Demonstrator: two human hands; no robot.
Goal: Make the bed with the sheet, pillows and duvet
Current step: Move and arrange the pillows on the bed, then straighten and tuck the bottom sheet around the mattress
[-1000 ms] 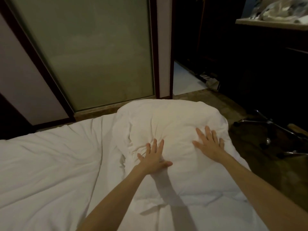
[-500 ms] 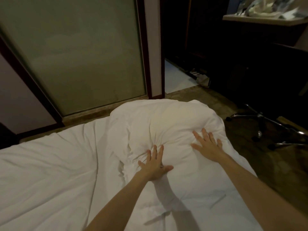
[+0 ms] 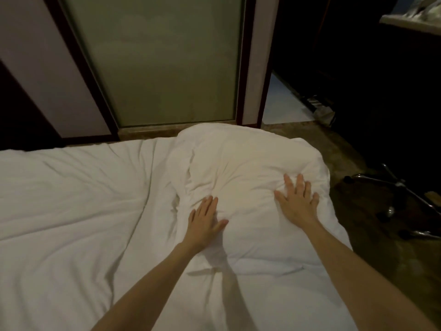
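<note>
Okay, I've got both hands down on the white mound at the far right corner of the bed. Left hand is flat, fingers straight and close together, pressing the mound's near-left flank. Right hand is fanned out, palm down, on its right side, with fabric puckering under the fingertips. Neither hand pinches anything.

In this dim light I'd call the mound a pillow, though it could be bunched duvet; I can't tell. The white cover lies spread across the rest of the mattress, rumpled, with long creases running left.

So I judge we're mid-task: one layer is on, and this lump is being pressed into place. Left to do, by my reading: smooth those creases, square the edges, and sort whatever bedding isn't in view. A chair base sits on the floor near that corner.
</note>
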